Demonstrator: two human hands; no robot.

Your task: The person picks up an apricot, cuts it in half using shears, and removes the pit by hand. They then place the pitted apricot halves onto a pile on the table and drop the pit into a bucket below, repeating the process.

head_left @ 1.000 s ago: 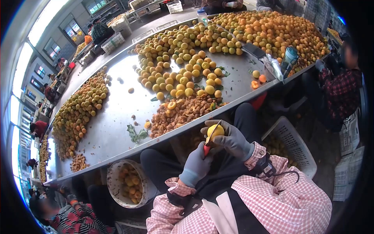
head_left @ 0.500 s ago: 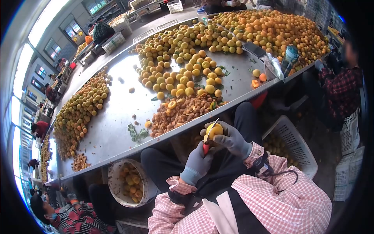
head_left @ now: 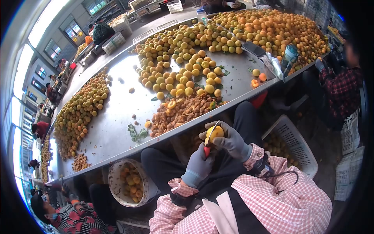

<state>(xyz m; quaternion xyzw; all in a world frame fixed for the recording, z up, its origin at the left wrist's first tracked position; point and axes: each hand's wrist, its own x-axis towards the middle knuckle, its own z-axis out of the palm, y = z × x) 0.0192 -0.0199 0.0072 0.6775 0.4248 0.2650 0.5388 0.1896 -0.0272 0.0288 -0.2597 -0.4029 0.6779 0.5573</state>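
Observation:
My left hand (head_left: 198, 165), in a grey glove, is closed around the red handle of a small knife (head_left: 207, 150). The knife's thin blade lies across a yellow apricot (head_left: 215, 134). My right hand (head_left: 235, 143), also gloved, grips that apricot with its fingers bent around it. Both hands are close together above my lap, just off the table's near edge. Part of the apricot is hidden by the fingers and blade. Beyond the hands, a heap of brown pits (head_left: 181, 113) lies on the metal table (head_left: 113, 130).
Whole apricots (head_left: 187, 43) are piled across the table. A white bucket (head_left: 115, 185) of apricots stands left of my legs, a white crate (head_left: 298, 144) to the right. A phone (head_left: 253, 49) and blue bottle (head_left: 290, 54) lie farther right. Co-workers sit on both sides.
My hands have shifted slightly, with the apricot a little lower and the blade at a different angle across it. The co-worker's hand at right has moved slightly.

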